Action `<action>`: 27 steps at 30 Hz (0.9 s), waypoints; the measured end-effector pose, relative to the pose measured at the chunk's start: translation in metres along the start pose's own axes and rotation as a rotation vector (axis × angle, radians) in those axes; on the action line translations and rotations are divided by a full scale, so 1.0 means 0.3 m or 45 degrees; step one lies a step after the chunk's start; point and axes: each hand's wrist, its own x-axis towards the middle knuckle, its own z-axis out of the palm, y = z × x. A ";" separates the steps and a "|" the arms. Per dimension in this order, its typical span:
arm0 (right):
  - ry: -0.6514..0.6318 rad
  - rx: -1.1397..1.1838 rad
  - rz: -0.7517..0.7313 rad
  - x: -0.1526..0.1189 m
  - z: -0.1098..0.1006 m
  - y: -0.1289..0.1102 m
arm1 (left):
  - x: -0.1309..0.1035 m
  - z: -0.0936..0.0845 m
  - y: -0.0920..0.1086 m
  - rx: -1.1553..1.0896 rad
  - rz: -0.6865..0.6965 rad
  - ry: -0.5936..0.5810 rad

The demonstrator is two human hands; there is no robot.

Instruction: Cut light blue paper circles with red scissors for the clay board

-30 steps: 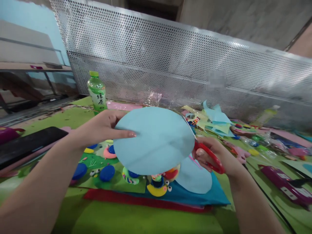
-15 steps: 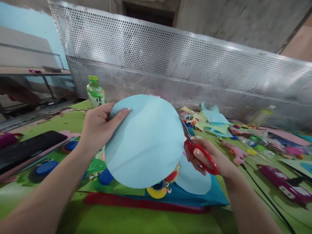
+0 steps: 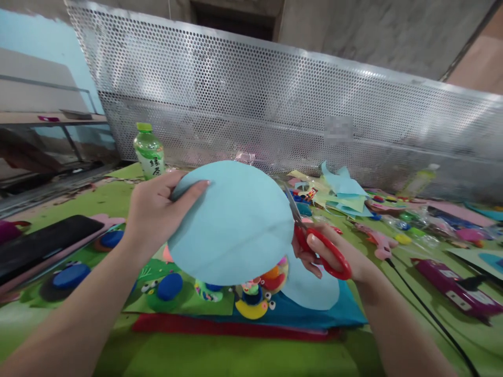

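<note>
A round sheet of light blue paper [image 3: 231,225] is held up in front of me, its left edge pinched by my left hand [image 3: 157,209] with the thumb on top. My right hand [image 3: 322,251] has its fingers through the red handles of a pair of scissors [image 3: 324,251]. The blades lie along the paper's right edge, pointing up and away. Under the round sheet, another light blue paper piece [image 3: 312,288] rests on darker blue material. Small craft figures with googly eyes, such as a yellow crescent [image 3: 251,310], show below the sheet's lower edge.
A green-capped bottle [image 3: 149,152] stands at the back left, near a perforated metal panel [image 3: 236,99]. A black phone [image 3: 51,246] lies at left. Paper scraps [image 3: 343,186], a pink glue gun [image 3: 379,241] with its cord and a purple power strip [image 3: 458,288] are at right.
The round paper has tilted flatter, its lower edge rising and uncovering more of the craft figures beneath. My right hand and the scissors have shifted slightly, still at the paper's right edge.
</note>
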 end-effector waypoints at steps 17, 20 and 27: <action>-0.009 -0.119 -0.116 -0.003 -0.013 0.021 | 0.006 -0.005 -0.011 -0.049 -0.057 0.008; -0.024 -0.133 -0.129 -0.004 -0.015 0.022 | 0.006 -0.002 -0.014 -0.028 -0.044 0.011; 0.018 -0.141 0.005 -0.003 -0.012 0.004 | 0.006 -0.010 -0.006 -0.043 -0.069 -0.001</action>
